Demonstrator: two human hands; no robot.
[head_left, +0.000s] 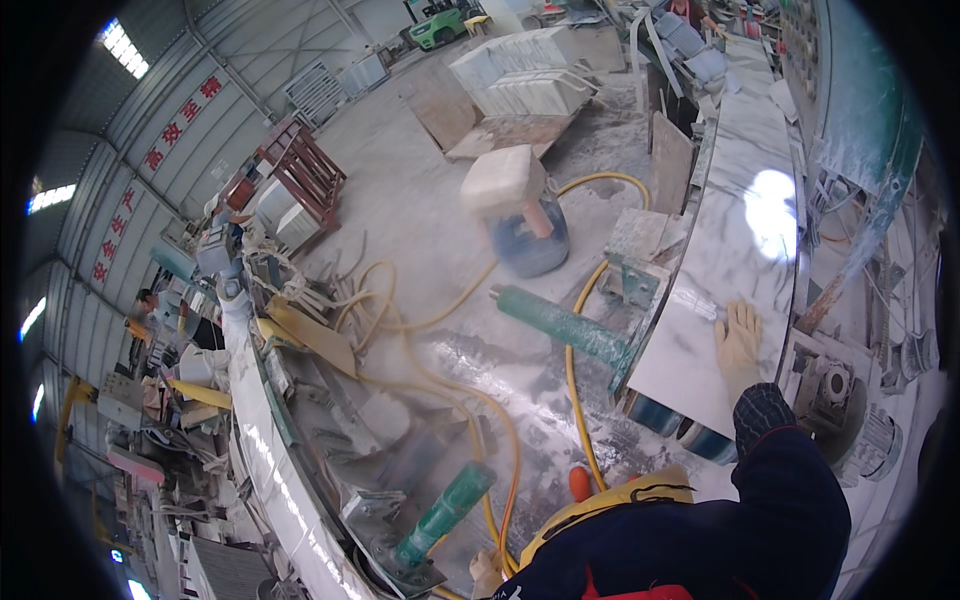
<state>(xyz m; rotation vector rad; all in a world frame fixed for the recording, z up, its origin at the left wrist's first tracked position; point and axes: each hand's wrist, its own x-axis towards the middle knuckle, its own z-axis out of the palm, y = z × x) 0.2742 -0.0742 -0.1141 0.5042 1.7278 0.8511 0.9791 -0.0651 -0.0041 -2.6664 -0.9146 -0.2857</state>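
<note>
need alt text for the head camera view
A person's gloved right hand lies flat on a long, grey-veined white slab, while the left hand shows partly at the lower edge, near yellow hoses. Around them is a dusty workshop, with a green forklift far back.

From my feed I'm seeing the slab [690, 345] gleaming like smooth, polished stone. The right glove [738, 343] is looking matt and rubbery, the cuff [761, 415] showing ribbed cloth. The green tube [565, 328] is showing dusty, painted metal, the jug [515, 250] is showing translucent plastic, and the floor [385, 180] is looking rough, chalky.
</note>
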